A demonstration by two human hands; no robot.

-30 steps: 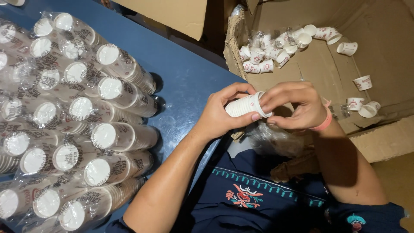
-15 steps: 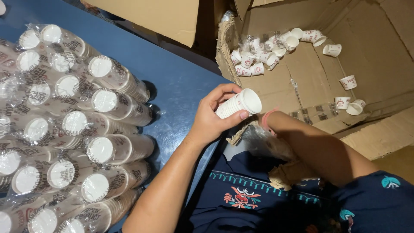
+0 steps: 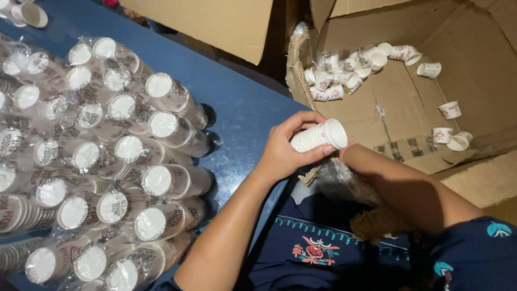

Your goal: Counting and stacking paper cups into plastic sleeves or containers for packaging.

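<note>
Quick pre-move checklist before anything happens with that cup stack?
1. Left hand has a firm grip on the short stack of white paper cups: ok.
2. Stack clear of the blue table: ok.
3. Right hand visible: not ok, hidden past the wrist.
4. Open brown cardboard box has bare floor among the loose white cups: ok.
5. Plastic-wrapped cup sleeves lying steady: ok.

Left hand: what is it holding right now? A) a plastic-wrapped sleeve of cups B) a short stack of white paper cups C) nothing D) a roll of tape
B: the left hand curls around a short stack of white cups, unwrapped, held above the blue table.
</note>
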